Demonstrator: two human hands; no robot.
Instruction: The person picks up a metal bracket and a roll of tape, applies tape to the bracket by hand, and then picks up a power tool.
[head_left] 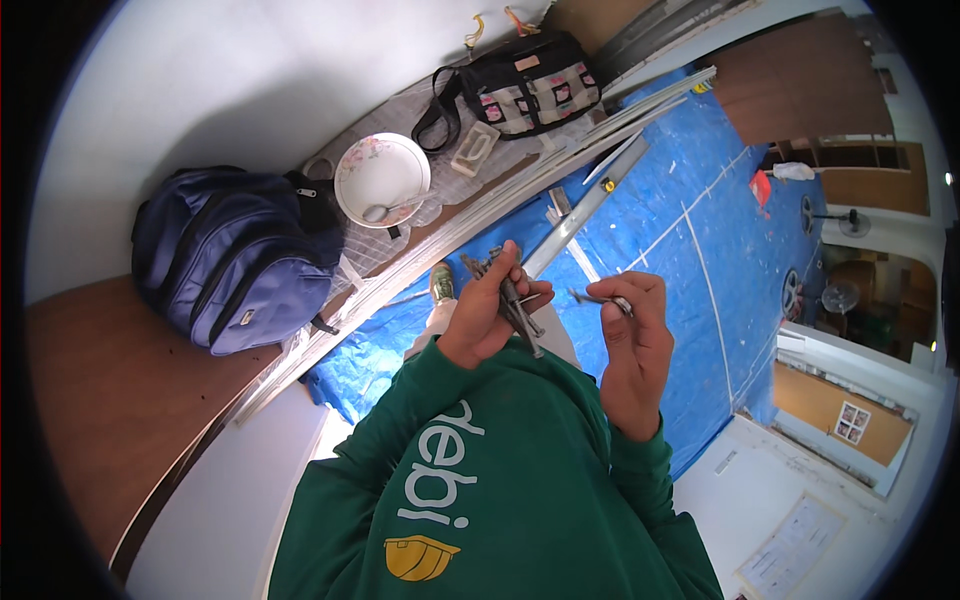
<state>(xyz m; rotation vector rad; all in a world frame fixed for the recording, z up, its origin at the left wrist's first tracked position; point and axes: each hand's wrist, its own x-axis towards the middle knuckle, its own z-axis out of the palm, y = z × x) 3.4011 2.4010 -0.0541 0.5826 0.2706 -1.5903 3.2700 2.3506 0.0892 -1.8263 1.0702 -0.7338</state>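
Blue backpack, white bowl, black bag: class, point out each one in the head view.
Blue backpack (pixel 232 258), head view, on its front panel.
White bowl (pixel 372 165), head view, on its inner wall above the spoon.
Black bag (pixel 527 82), head view, on its patterned front.

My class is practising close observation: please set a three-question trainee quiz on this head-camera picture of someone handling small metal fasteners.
1. True or false: the left hand grips a bundle of long grey metal screws.
2. What lies in the white floral-rimmed ceramic bowl?
A) a metal spoon
B) a key
C) a coin
3. Fill the gap: the dark blue fabric backpack rests on a ____ wooden surface.

Key
1. True.
2. A: a spoon lies across the bowl's lower edge.
3. Brown. The right hand pinches a single screw beside the bundle, above the blue plastic tarpaulin.
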